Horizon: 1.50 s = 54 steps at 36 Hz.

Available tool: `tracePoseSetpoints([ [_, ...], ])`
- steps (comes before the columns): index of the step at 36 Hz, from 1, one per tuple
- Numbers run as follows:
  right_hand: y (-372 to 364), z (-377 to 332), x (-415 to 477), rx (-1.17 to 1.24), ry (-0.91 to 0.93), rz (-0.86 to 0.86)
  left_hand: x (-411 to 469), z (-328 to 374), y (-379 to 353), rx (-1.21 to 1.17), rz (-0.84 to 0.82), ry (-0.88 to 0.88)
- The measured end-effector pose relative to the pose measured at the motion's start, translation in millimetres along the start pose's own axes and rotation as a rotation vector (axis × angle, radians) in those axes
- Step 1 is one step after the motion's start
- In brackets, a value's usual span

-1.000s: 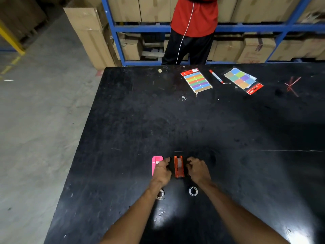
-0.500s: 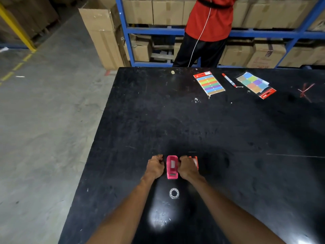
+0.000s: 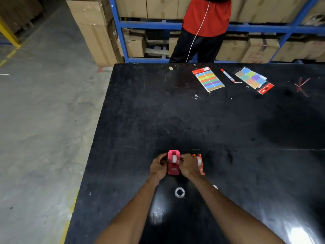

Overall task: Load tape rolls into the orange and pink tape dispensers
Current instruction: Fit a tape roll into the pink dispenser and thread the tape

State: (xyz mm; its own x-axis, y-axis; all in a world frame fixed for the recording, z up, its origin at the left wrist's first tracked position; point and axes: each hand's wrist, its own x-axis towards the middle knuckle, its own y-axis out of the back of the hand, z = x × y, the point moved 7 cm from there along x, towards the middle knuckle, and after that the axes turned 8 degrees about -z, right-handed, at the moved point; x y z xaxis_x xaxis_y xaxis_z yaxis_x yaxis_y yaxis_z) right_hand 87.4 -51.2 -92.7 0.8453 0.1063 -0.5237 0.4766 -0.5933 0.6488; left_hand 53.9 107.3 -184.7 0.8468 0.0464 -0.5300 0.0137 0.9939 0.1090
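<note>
While both of your hands press in on the pink dispenser (image 3: 173,163), it stands on the black table (image 3: 175,120) near the front edge, with a white tape roll (image 3: 174,159) seated in its slot. Your left hand (image 3: 158,167) is curled against the dispenser's left side, fingers closed onto it, and your right hand (image 3: 188,166) clasps the right side in the same way, so the body is gripped between the two. Just beside your right hand, on its far right, sits the orange dispenser (image 3: 199,163), partly hidden by your knuckles, with a pale roll showing in it too. Nearer to you, between your forearms, a clear tape core (image 3: 179,192) lies flat on the table, apart from both dispensers. A second small ring (image 3: 214,187) peeks out from behind your right forearm; most of it is hidden. Well away at the far side of the table lie a striped colour label sheet (image 3: 209,81), a red marker (image 3: 227,75) and a second packet of coloured labels (image 3: 253,80). Beyond the table edge a person in a red top (image 3: 205,14) stands at blue shelving (image 3: 123,25) stacked with cardboard boxes.
</note>
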Motion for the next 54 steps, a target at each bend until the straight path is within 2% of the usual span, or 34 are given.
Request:
tracePoseSetpoints([
  [7, 25, -30, -16, -0.032, 0.137, 0.028, -57, 79, 13, -0.117, -0.008, -0.087],
  [12, 48, -47, -32, 0.001, 0.263, 0.056, -72, 99, 11, -0.270, -0.102, -0.074],
  [16, 63, -61, -47, 0.003, 0.385, 0.026, -84, 113, 6, -0.285, -0.136, -0.109],
  [21, 71, -68, -55, -0.147, 0.535, -0.018, -97, 122, -1, -0.278, -0.171, -0.128],
  [34, 82, -69, -69, -0.373, 0.597, -0.016, -114, 130, -20, -0.231, -0.225, -0.152],
  [54, 59, -37, -35, -0.371, 0.520, -0.192, -92, 96, -34, -0.155, -0.241, -0.068],
])
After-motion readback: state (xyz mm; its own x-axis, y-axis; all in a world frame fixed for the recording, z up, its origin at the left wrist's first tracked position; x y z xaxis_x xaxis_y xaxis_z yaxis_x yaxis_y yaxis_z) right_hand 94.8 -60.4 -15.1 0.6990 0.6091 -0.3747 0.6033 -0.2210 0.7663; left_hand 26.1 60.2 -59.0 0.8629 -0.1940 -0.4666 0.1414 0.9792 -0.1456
